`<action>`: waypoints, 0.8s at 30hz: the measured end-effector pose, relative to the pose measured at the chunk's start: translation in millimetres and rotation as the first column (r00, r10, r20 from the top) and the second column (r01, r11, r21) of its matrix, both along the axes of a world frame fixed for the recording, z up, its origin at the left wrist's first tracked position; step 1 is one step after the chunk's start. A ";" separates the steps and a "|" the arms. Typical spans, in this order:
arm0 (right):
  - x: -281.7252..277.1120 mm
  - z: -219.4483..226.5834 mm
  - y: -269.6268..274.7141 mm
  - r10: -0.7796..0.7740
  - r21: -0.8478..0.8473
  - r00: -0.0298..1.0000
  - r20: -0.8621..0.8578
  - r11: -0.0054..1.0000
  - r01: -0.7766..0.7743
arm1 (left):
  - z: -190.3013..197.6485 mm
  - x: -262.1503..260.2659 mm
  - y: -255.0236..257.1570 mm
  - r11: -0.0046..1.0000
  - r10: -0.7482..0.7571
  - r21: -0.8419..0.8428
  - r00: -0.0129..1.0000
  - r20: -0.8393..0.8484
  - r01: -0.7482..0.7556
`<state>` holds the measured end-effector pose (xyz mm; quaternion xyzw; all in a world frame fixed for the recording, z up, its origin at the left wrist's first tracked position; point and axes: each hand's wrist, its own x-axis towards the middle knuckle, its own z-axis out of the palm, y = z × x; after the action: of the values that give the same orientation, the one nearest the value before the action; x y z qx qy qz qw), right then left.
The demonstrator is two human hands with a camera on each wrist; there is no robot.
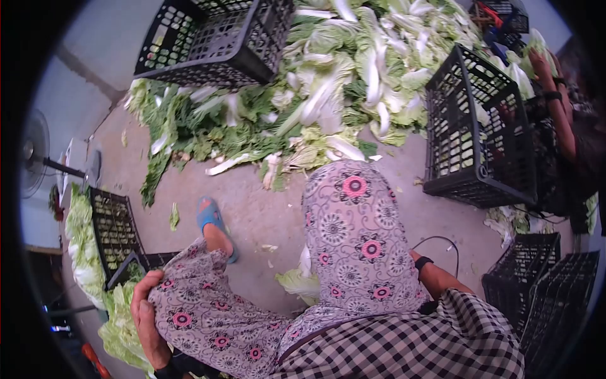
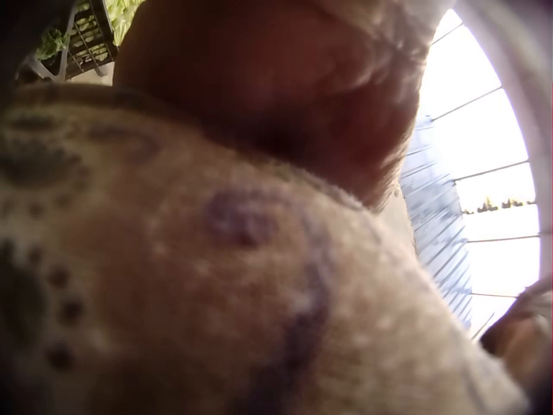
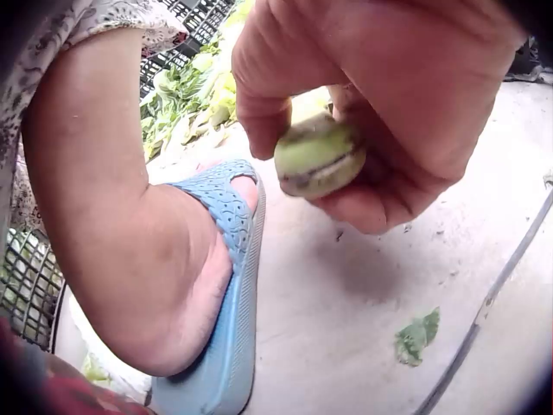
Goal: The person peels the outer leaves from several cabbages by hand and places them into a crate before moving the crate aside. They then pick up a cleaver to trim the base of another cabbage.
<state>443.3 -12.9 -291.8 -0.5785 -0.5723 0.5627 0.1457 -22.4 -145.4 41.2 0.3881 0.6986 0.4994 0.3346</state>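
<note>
My left hand (image 1: 146, 316) rests on the flower-patterned cloth (image 1: 221, 316) over the left knee, thumb and fingers laid along it. In the left wrist view that hand (image 2: 285, 78) lies dark and blurred against the cloth (image 2: 173, 259). Down beside the right knee, my right hand (image 1: 415, 255) is mostly hidden by the leg. The right wrist view shows the right hand (image 3: 389, 95) gripping a small, rounded green object (image 3: 318, 157) above the floor, near a blue sandal (image 3: 238, 259); the rest of the object is hidden in the fingers.
Cabbage leaves (image 1: 328, 82) are heaped ahead. Black crates stand at the upper left (image 1: 237, 57), right (image 1: 470, 126), lower right (image 1: 521, 265) and left (image 1: 117, 224). Another person's arm (image 1: 562, 123) reaches in at the right, a hand on a cabbage. A cable (image 3: 484, 311) crosses the floor.
</note>
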 end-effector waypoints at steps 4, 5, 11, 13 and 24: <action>-10.3 10.4 -8.4 -0.167 0.127 0.986 -0.015 0.978 0.168 | -13.2 -9.0 -6.3 0.998 -0.020 0.063 0.995 0.098 0.014; -8.1 5.2 -9.5 -0.210 0.165 0.977 -0.041 0.963 0.214 | -15.4 -12.3 -7.5 0.998 -0.030 0.058 0.997 0.071 0.026; -14.7 38.7 22.7 -0.448 -0.023 0.892 -0.055 0.894 0.448 | -18.7 -22.7 -12.2 0.998 -0.054 0.014 0.997 -0.054 0.055; -8.7 32.3 26.2 -0.497 -0.127 0.865 -0.064 0.864 0.487 | -16.8 -22.1 -9.6 0.997 -0.074 0.000 0.994 -0.078 0.074; 19.9 -32.3 -25.2 -0.595 -0.374 0.782 -0.186 0.779 0.503 | -13.5 -5.8 -7.4 0.999 -0.049 0.023 0.999 0.008 0.049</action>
<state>463.2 -38.0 -324.1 -0.6463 -0.2545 0.6550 0.2975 -28.2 -152.9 27.7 0.4068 0.6816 0.5008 0.3452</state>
